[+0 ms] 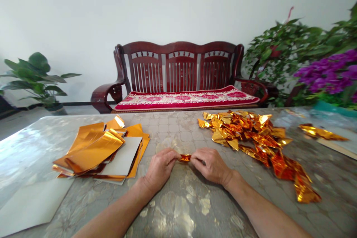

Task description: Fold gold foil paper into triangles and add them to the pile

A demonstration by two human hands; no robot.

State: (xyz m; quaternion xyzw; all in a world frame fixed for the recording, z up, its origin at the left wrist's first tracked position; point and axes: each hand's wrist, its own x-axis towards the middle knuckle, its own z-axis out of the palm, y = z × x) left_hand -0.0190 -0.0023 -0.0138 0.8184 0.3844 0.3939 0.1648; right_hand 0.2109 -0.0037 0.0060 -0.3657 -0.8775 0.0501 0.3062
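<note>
A small folded piece of shiny gold foil paper (185, 158) is stretched between both hands, low over the middle of the table. My left hand (163, 164) pinches its left end, and my right hand (209, 163) pinches the right end. Left of my left hand lies a loose stack of gold foil sheets (97, 148), some with their pale backs up. To the right of my right hand a heap of folded gold foil pieces (251, 134) spreads toward the right front.
The patterned table (167, 208) fills the foreground. A pale sheet (33, 204) lies at its left front. At the right are a few foil pieces (323, 132), clear plastic and a board. Behind stand a wooden bench (181, 70), a potted plant (39, 78) and purple flowers (329, 70).
</note>
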